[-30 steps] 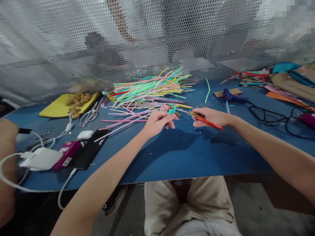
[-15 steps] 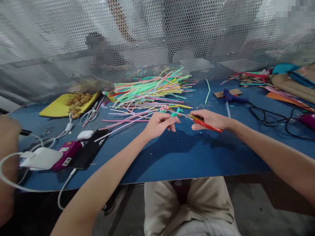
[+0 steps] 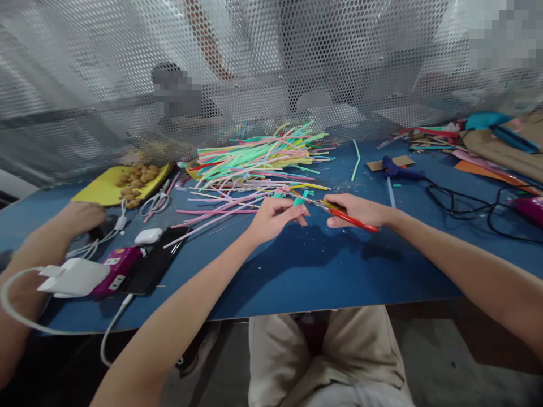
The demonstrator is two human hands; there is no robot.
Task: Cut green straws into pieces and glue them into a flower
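Observation:
My left hand (image 3: 278,219) pinches a small teal piece of folded pipe cleaner (image 3: 301,198) between thumb and fingers. My right hand (image 3: 354,210) is closed around long-nosed pliers with red and yellow handles (image 3: 354,219). Their metal tip points left and reaches the teal piece; whether the jaws grip it is too small to tell. Just behind my left hand lies a small pink bundle (image 3: 283,189), partly hidden. Beyond both hands is a big pile of coloured pipe cleaners (image 3: 258,152), with pink and lilac ones (image 3: 212,212) spread toward the left.
At left, another person's hand (image 3: 82,217) is over white cables near a yellow sheet (image 3: 95,189) holding brown lumps. A phone (image 3: 155,263), purple power strip (image 3: 121,265) and white charger (image 3: 78,277) lie nearer. Right: a blue glue gun (image 3: 401,169) with black cord. Behind stands perforated metal mesh (image 3: 263,68).
The other person's hand has come into view over the cables at left. My hands, the pliers and the teal piece stay nearly in place; the view has shifted slightly.

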